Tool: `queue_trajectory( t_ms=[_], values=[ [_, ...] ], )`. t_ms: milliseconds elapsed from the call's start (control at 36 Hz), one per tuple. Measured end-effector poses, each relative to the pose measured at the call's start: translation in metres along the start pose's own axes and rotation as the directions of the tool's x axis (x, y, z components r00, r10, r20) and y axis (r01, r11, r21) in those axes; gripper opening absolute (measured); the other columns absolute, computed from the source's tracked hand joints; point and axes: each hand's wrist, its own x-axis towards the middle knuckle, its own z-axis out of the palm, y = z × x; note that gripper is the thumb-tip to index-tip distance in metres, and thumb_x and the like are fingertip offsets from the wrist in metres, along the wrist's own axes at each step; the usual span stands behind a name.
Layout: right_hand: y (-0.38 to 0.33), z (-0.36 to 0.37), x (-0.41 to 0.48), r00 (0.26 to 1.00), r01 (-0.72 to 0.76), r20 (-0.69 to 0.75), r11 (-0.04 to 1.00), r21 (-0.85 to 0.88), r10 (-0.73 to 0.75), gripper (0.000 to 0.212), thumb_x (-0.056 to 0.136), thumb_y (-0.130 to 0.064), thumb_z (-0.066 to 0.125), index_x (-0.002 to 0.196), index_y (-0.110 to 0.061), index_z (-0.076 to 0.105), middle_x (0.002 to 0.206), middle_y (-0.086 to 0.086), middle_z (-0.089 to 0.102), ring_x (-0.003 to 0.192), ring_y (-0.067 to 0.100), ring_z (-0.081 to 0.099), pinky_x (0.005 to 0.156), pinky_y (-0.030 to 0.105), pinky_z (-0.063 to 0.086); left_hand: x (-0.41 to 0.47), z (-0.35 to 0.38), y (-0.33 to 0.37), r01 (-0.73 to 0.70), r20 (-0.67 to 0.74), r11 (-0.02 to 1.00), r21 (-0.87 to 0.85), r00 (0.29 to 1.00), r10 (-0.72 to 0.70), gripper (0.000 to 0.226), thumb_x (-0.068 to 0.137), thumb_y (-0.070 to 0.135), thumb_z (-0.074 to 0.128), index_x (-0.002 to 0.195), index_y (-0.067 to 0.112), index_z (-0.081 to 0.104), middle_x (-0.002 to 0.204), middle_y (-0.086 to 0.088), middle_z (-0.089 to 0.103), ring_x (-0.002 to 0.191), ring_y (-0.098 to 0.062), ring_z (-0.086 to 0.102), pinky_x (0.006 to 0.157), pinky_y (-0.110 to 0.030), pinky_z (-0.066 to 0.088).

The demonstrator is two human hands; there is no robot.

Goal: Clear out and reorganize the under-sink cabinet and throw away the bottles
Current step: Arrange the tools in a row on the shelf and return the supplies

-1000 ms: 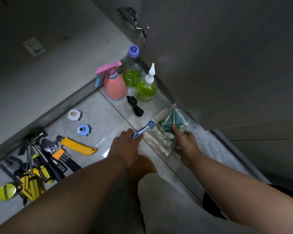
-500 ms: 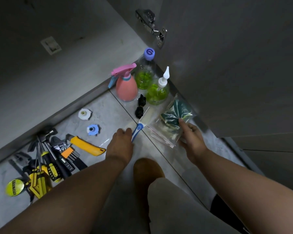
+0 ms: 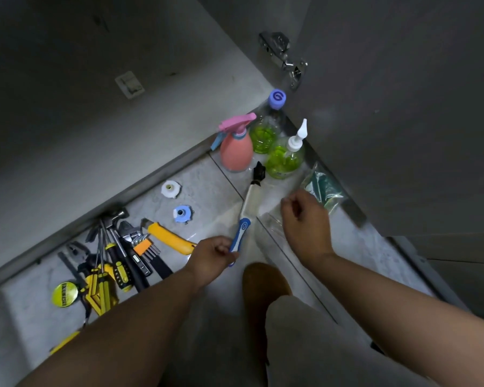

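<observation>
Left hand [image 3: 211, 256]: fingers curled round the blue handle end of a brush [image 3: 250, 199]. Right hand [image 3: 305, 222]: fingers curled; grip on the clear bag [image 3: 323, 191] just beyond them cannot be told. Beyond both sets of fingers, upright on the floor [image 3: 207, 185]: pink spray bottle [image 3: 236, 156], purple-capped bottle [image 3: 264, 132], white-nozzled bottle [image 3: 284, 162], close together.
</observation>
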Motion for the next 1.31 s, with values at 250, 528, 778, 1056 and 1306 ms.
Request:
queue_trajectory(
  t_ms=[250, 528, 778, 1056, 1306],
  values=[
    [0.007, 0.011, -0.001, 0.904, 0.399, 0.398, 0.648, -0.649, -0.158, 0.054, 0.080, -0.034, 0.058, 0.133, -0.024, 0.055, 0.154, 0.015, 0.035, 0.150, 0.037, 0.014, 0.120, 0.054, 0.017, 0.024, 0.012, 0.014, 0.011, -0.173, 0.979, -0.205, 0.984, -0.048, 0.015, 0.088, 0.017, 0.076, 0.101, 0.010, 0.074, 0.079, -0.002, 0.074, 0.066, -0.009, 0.068, 0.067, -0.022, 0.054],
    [0.017, 0.002, 0.013, 0.823, 0.530, 0.554, 0.528, -0.664, -0.129, 0.067, 0.083, -0.040, 0.054, 0.147, -0.022, 0.042, 0.159, 0.014, 0.027, 0.153, 0.035, 0.001, 0.122, 0.057, 0.009, 0.043, 0.011, 0.038, 0.032, -0.058, 0.965, -0.260, 0.997, -0.048, 0.061, 0.090, -0.002, 0.064, 0.146, 0.016, 0.044, 0.115, -0.011, 0.069, 0.101, -0.027, 0.067, 0.092, -0.045, 0.058],
    [-0.071, 0.001, 0.050, 0.385, 0.867, 0.914, 0.390, -0.309, -0.131, 0.050, 0.089, -0.033, 0.054, 0.137, -0.021, 0.047, 0.131, 0.010, 0.050, 0.124, 0.028, 0.045, 0.095, 0.038, 0.043, -0.021, -0.092, 0.040, -0.100, 0.070, 0.893, 0.440, 0.995, 0.077, 0.032, 0.095, 0.013, 0.060, 0.127, 0.013, 0.064, 0.127, -0.007, 0.066, 0.113, -0.020, 0.062, 0.094, -0.024, 0.046],
    [-0.217, 0.057, 0.038, 0.243, 0.906, 0.966, 0.375, -0.195, -0.085, 0.042, 0.096, -0.030, 0.057, 0.135, -0.016, 0.051, 0.138, 0.012, 0.055, 0.124, 0.028, 0.053, 0.088, 0.025, 0.039, -0.148, -0.250, 0.022, 0.134, -0.178, 0.666, 0.734, 0.984, -0.001, 0.032, 0.097, 0.024, 0.062, 0.128, 0.016, 0.064, 0.129, -0.008, 0.065, 0.118, -0.029, 0.060, 0.093, -0.028, 0.047],
    [-0.200, 0.092, -0.003, 0.221, 0.858, 0.975, 0.479, -0.185, -0.019, 0.039, 0.100, -0.025, 0.050, 0.135, -0.010, 0.051, 0.143, 0.011, 0.051, 0.131, 0.025, 0.049, 0.100, 0.026, 0.036, -0.153, -0.254, -0.045, 0.267, -0.083, 0.862, 0.432, 0.963, -0.256, 0.029, 0.097, 0.017, 0.063, 0.126, 0.016, 0.063, 0.121, -0.013, 0.067, 0.096, -0.023, 0.063, 0.077, -0.032, 0.049]
  ],
)
